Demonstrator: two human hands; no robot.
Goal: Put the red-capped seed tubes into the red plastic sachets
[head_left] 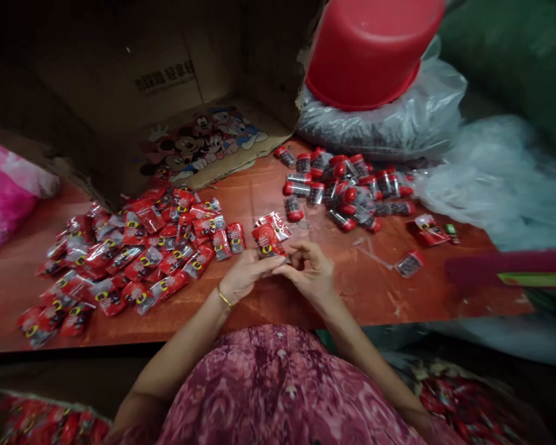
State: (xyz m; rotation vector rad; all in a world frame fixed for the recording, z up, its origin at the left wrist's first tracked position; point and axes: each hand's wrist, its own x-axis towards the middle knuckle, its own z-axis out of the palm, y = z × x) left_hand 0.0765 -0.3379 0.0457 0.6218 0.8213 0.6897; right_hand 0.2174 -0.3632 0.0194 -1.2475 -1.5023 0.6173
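Observation:
Near the table's front edge, both my hands meet at a small red printed packet [267, 238]. My left hand [246, 275] pinches its lower edge between thumb and fingers. The thumb and curled fingers of my right hand [310, 272] close on the bottom corner from the other side. Just behind it lies a red and white packet [278, 224], partly covered. To the left spreads a heap of filled red packets [143, 247] with clear windows. Small clear containers with red caps [343, 185] and dark contents lie piled beyond my right hand.
An open cardboard box [241, 157] stands at the back left. A red plastic tub [366, 55] rests upside down on a clear bag [384, 130]. On the right are crumpled plastic bags [495, 179], a loose container [408, 264] and a red packet stack [430, 232].

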